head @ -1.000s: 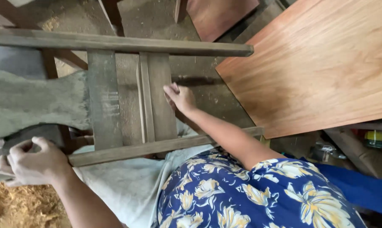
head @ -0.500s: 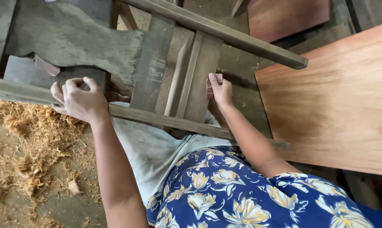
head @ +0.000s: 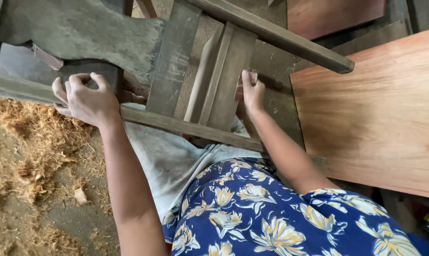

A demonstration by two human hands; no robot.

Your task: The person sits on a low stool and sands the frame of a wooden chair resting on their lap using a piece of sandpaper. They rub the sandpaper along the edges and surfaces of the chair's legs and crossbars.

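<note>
A dark, dusty wooden chair frame (head: 176, 57) lies tilted across my lap, with two long rails and several upright slats. My left hand (head: 84, 99) is wrapped around the near rail (head: 167, 122) at its left end. My right hand (head: 252, 92) presses a small reddish piece of sandpaper (head: 246, 78) against the right edge of a slat (head: 228, 76). The fingers cover most of the sandpaper.
A large reddish plywood board (head: 380, 109) lies to the right, a smaller one (head: 333, 16) beyond the frame. Wood shavings (head: 29, 156) cover the dirt floor at the left. A wide, curved chair panel (head: 81, 33) sits at the upper left.
The view has swung left and the frame now looks tilted. My left hand moved up along the near rail. My right hand slid a little further up the slat edge.
</note>
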